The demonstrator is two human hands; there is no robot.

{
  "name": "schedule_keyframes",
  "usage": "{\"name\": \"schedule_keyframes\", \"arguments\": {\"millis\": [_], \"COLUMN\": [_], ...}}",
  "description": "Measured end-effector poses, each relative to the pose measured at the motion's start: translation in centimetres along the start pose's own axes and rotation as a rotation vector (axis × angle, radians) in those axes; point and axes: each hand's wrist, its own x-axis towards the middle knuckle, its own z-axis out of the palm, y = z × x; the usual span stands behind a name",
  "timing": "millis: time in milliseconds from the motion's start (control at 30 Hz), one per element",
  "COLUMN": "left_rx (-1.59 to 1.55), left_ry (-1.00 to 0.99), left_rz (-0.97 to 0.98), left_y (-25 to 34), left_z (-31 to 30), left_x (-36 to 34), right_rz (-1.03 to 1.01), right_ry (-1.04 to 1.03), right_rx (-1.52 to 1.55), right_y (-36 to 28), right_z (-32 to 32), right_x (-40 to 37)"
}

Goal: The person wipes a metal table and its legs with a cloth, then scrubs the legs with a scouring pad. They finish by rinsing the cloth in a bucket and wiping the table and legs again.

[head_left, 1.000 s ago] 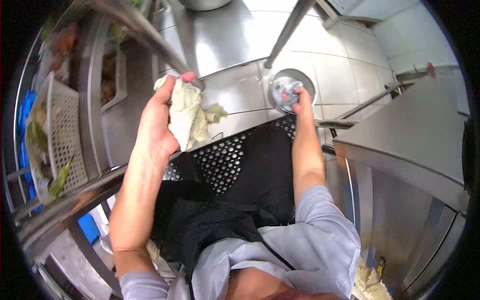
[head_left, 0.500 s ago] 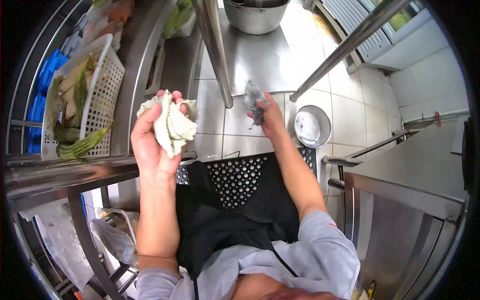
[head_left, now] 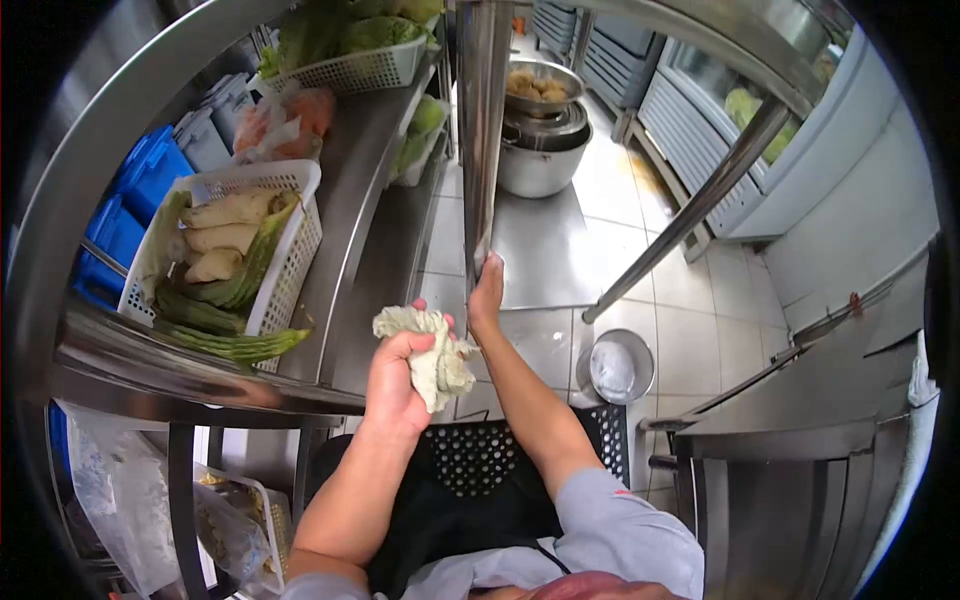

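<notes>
Reaching up to the upright steel post (head_left: pixel 483 130), the right hand (head_left: pixel 487 295) touches it, grip unclear, while beside it the left hand (head_left: pixel 395 375) fists a crumpled pale rag (head_left: pixel 437 352), seemingly light, soft and limp, best held bunched mid-wad.

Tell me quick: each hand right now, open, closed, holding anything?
Left hand: closed, holding a crumpled cloth.
Right hand: pressed against the steel post; open or closed cannot be told.
</notes>
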Motion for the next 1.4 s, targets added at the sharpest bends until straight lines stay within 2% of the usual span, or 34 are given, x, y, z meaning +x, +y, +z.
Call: {"name": "schedule_keyframes", "arguments": {"millis": [67, 133, 200, 233, 367, 433, 533, 600, 633, 733, 800, 867, 900, 933, 1000, 1100, 1200, 1267, 1333, 1400], "left_rx": [-0.022, -0.015, 0.0, -0.006, -0.029, -0.027, 0.019, 0.04, 0.056, 0.057, 0.071, 0.116, 0.12, 0.121, 0.121, 0.123, 0.356, 0.776, 1.434, 1.733], "left_ry": [-0.012, -0.011, 0.015, 0.001, -0.022, -0.043, -0.045, -0.053, -0.053, -0.056, -0.067, -0.051, -0.056, -0.062, -0.078, -0.1, -0.091, -0.304, -0.54, -0.699], "left_rz": [-0.029, -0.007, 0.032, 0.042, 0.079, 0.095, 0.109, 0.097, 0.088, 0.065, 0.079, 0.111, 0.11, 0.11, 0.127, 0.153, 0.154, 0.114, 0.204, 0.195], "left_y": [-0.1, 0.4, 0.8, 1.1, 1.7, 1.7, 1.6, 1.2, 1.0, 0.7, 0.6, 0.6, 0.7, 0.7, 0.9, 1.0, 0.8, 0.1, -0.9, -1.8], "left_z": [-0.4, 0.1, 0.4, 0.5, 0.5, 0.6, 0.9, 1.1, 1.1, 1.5, 1.7, 2.1, 2.3, 2.4, 2.4, 2.4, 2.3, 1.5, 0.9, 1.5], "left_x": [0.4, 0.4, 0.3, 0.2, -0.3, -0.4, -0.4, -0.3, -0.2, -0.3, -0.6, -1.1, -1.4, -1.7, -1.9, -2.1, -1.9, -2.0, -2.0, -2.7], "right_rz": [-0.121, -0.279, -0.348, -0.42, -0.628, -0.593, -0.529, -0.308, -0.358, -0.481, -0.556, -0.888, -0.874, -0.946, -1.064, -1.045, -1.102, -1.223, -1.482, -1.591], "right_ry": [-0.052, -0.08, -0.122, -0.102, 0.001, 0.057, 0.163, 0.052, 0.047, 0.034, 0.005, 0.064, 0.015, 0.026, 0.083, 0.028, -0.104, -0.081, 0.0, -0.053], "right_rx": [0.016, 0.051, 0.118, 0.049, -0.081, -0.122, -0.312, -0.294, -0.338, -0.382, -0.316, -0.354, -0.289, -0.317, -0.374, -0.532, -0.678, -0.627, -0.745, -0.845], "right_y": [-3.2, -10.9, -19.0, -21.6, -26.5, -22.9, -11.9, -7.1, -5.9, -6.6, -12.7, -17.6, -19.7, -20.8, -19.4, -11.9, -4.7, -7.6, -12.5, -18.6], "right_z": [0.4, 2.0, 3.5, 4.3, 6.0, 5.6, 3.9, 2.2, 1.7, 1.6, 2.8, 4.2, 4.5, 4.8, 5.3, 3.3, 0.2, 0.4, 1.0, 2.7], "right_x": [0.9, 3.0, 4.2, 5.7, 8.4, 7.3, 4.2, 1.6, 1.6, 1.8, 3.5, 6.1, 6.5, 7.1, 7.7, 6.4, 5.3, 6.0, 8.2, 8.8]}}
